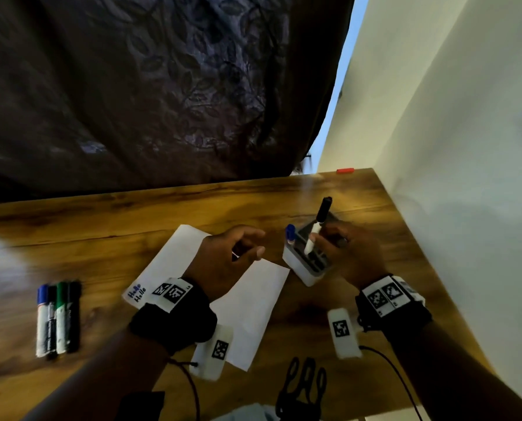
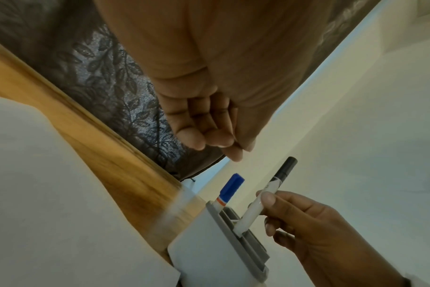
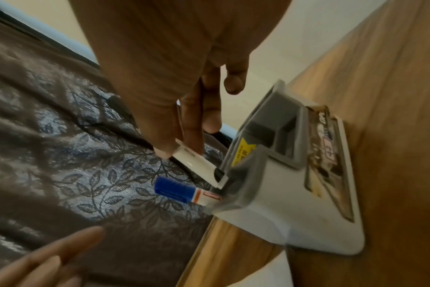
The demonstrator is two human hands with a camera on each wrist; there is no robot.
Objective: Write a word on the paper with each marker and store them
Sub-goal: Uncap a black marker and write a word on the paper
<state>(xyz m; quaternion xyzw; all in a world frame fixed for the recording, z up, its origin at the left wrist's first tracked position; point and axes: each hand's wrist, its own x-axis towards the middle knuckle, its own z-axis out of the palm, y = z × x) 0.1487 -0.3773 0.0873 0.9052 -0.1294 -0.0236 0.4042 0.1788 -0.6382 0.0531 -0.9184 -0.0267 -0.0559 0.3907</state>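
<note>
My right hand (image 1: 341, 247) pinches a black-capped white marker (image 1: 317, 227) by its barrel, its lower end at a slot of the white holder with grey insert (image 1: 306, 268). In the right wrist view the marker's end (image 3: 204, 165) sits at the holder's grey rim (image 3: 253, 161). A blue-capped marker (image 1: 290, 233) stands in the holder's left slot, the same blue-capped marker (image 2: 230, 189) showing in the left wrist view. My left hand (image 1: 238, 250) hovers over the white paper (image 1: 253, 302), fingers loosely curled, holding nothing. The paper carries "Hello" in blue and in black (image 1: 136, 293).
Several more markers (image 1: 57, 317), with blue, black and green caps, lie side by side at the table's left. A white wall (image 1: 450, 147) runs close along the table's right edge, a dark patterned curtain (image 1: 147, 86) hangs behind, and black cables (image 1: 302, 387) lie at the near edge.
</note>
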